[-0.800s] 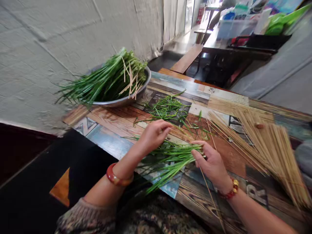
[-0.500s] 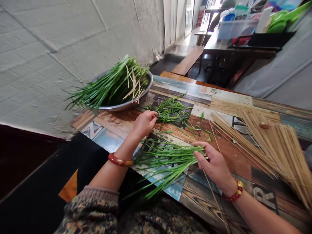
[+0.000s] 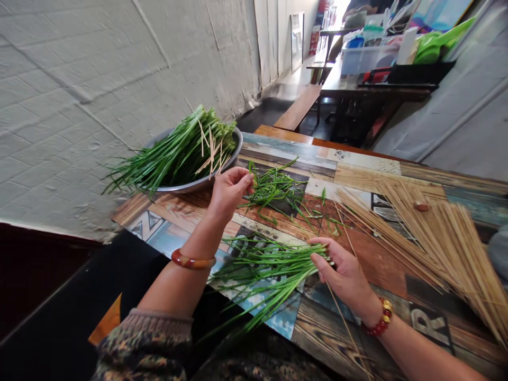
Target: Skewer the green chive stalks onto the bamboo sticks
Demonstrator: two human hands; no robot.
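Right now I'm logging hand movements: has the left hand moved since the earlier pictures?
Yes. Judged against the metal bowl, the left hand has moved toward it, forward and to the left.

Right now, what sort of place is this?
Possibly a small eatery: bench beside a far table holding a plastic bin; metal bowl of greens on the near table.
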